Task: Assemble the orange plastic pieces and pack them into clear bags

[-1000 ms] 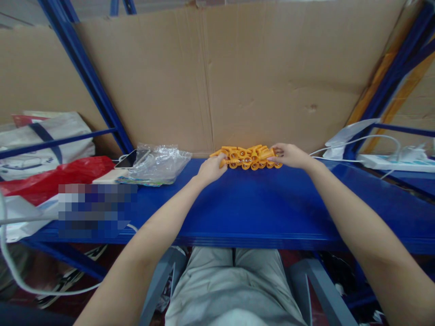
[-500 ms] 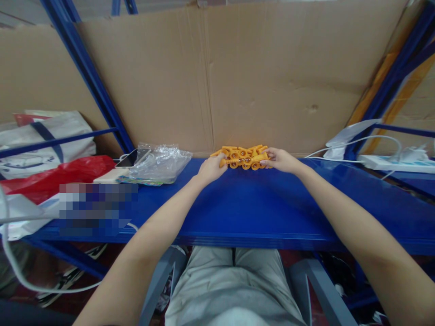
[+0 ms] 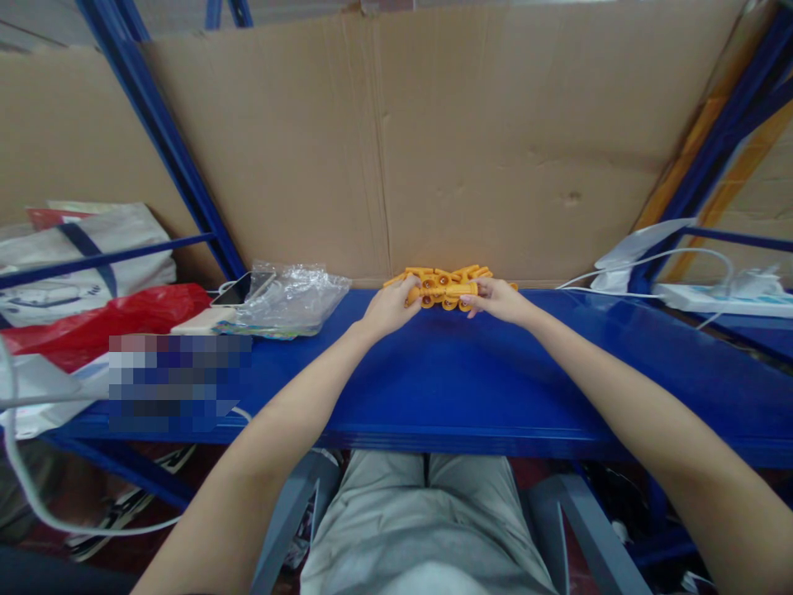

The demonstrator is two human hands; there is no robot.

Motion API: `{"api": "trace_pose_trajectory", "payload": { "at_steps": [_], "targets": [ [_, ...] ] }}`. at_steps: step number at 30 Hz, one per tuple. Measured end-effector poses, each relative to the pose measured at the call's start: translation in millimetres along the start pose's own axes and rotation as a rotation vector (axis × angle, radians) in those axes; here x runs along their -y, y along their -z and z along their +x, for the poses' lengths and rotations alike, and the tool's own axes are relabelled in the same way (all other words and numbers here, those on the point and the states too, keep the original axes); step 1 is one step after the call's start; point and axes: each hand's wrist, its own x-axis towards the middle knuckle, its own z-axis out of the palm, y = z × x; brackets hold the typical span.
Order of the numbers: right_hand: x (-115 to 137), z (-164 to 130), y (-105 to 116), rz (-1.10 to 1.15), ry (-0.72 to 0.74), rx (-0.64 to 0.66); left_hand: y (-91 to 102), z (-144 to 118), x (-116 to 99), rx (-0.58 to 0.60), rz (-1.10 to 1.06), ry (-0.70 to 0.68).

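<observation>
In front of the cardboard, a pile of orange-yellow plastic pieces (image 3: 447,305), several with round hollow ends, lies at the back of the blue tabletop (image 3: 462,364). My left hand (image 3: 391,307) is closed on a slim orange-yellow plastic rod (image 3: 432,291) with a rounded end. From the other side, my right hand (image 3: 496,299) pinches an orange-yellow plastic tube (image 3: 462,291). Rod and tube lie end to end, level, just before the pile, and appear to touch. How far one sits inside the other is too small to make out.
Tall cardboard (image 3: 471,140) closes off the back. To the left lie a clear plastic bag (image 3: 297,302), a phone (image 3: 241,289) and a red bag (image 3: 124,322). A white power strip (image 3: 724,299) with cables lies at the right, beside a blue post (image 3: 687,173).
My right hand has moved left, bringing the tube against the end of the rod in my left hand. The left hand has shifted slightly right.
</observation>
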Motion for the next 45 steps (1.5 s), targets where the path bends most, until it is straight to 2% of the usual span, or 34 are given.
{"api": "trace_pose_trajectory", "payload": {
  "at_steps": [8, 15, 20, 22, 29, 34, 39, 41, 45],
  "targets": [
    [5.5, -3.2, -2.9, 0.006, -0.062, 0.01, 9.0, -2.5, -7.1, -0.009, 0.077, 0.023],
    [11.7, -5.2, -2.8, 0.014, -0.137, -0.02, 3.0, -1.1, -6.1, -0.016, 0.01, 0.042],
    [16.8, -9.0, 6.6, 0.132, -0.124, 0.107, 1.3, -0.1, -3.9, -0.036, 0.019, 0.082],
    [19.6, -9.8, 8.9, 0.158, -0.122, 0.121, 0.9, -0.1, -3.0, -0.05, 0.021, 0.072],
    [24.8, -8.0, 0.7, 0.146, -0.259, 0.068, -3.4, -0.8, -1.8, -0.129, -0.023, 0.0],
    [24.3, -6.6, -5.8, 0.112, -0.314, 0.037, -5.9, -0.3, -1.0, -0.137, -0.052, 0.023],
    [20.4, -6.8, -1.5, 0.112, -0.366, 0.044, -7.4, 0.6, 0.3, -0.168, -0.093, 0.037],
    [16.4, -7.1, 1.0, 0.126, -0.34, 0.06, -6.9, 0.7, 0.3, -0.162, -0.092, 0.068],
    [9.3, -6.8, 2.1, 0.138, -0.17, 0.001, -5.3, 0.5, -0.5, -0.134, -0.07, 0.107]
  ]
}}
